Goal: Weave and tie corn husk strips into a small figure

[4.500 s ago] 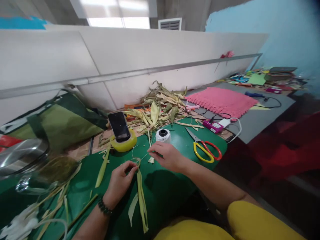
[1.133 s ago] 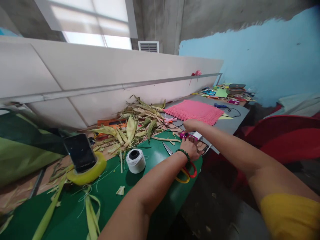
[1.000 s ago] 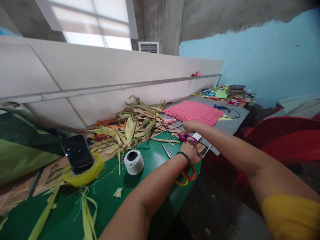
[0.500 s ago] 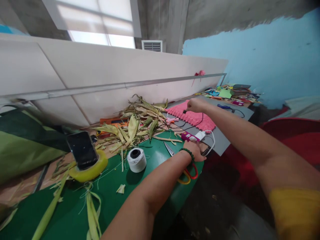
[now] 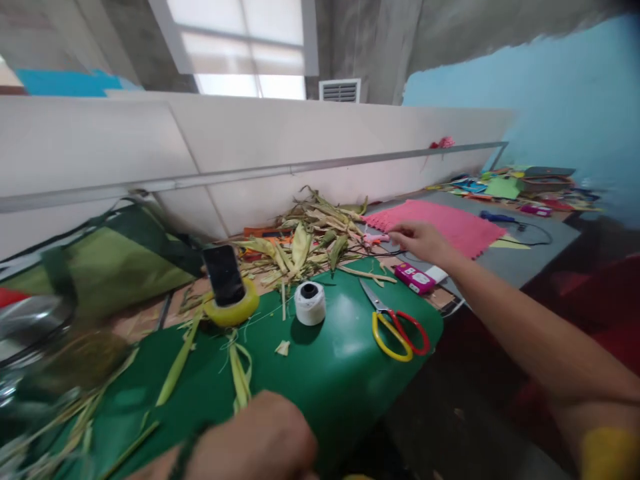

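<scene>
At the far left, a two-tone green fabric bag with dark straps (image 5: pixel 115 250) slumps against the pale panel wall (image 5: pixel 260 133). Next along, a long yellow-green strip of husk (image 5: pixel 177 367) lies on the glossy green sheet (image 5: pixel 345 380) in front of you. Just right of it, a black phone (image 5: pixel 223 275) leans back in a thick yellow roll of tape (image 5: pixel 243 308). Near the roll, a pale green bundle of husk strips (image 5: pixel 241 380), with thin white thread about its top, runs down towards your left hand (image 5: pixel 270 437). That hand is blurred, its fingers hidden, so you cannot tell whether it is closed on anything; a dark bracelet (image 5: pixel 186 452) circles the wrist. Further right, a white spool of thread with a black core (image 5: pixel 310 308) stands upright, with a heap of dry husks (image 5: pixel 310 237) behind it. Large scissors with one yellow and one red handle (image 5: pixel 393 328) lie spread on the sheet. Beyond them, the small pink plastic tool (image 5: pixel 376 239) sits at the heap's right edge, right at the fingertips of your right hand (image 5: pixel 417 239). Those fingers are bent, but you cannot tell whether they grip the tool. Below that hand is a purple box-shaped device (image 5: pixel 414 277); behind it lies a pink cloth with a scalloped edge (image 5: pixel 453 223).
</scene>
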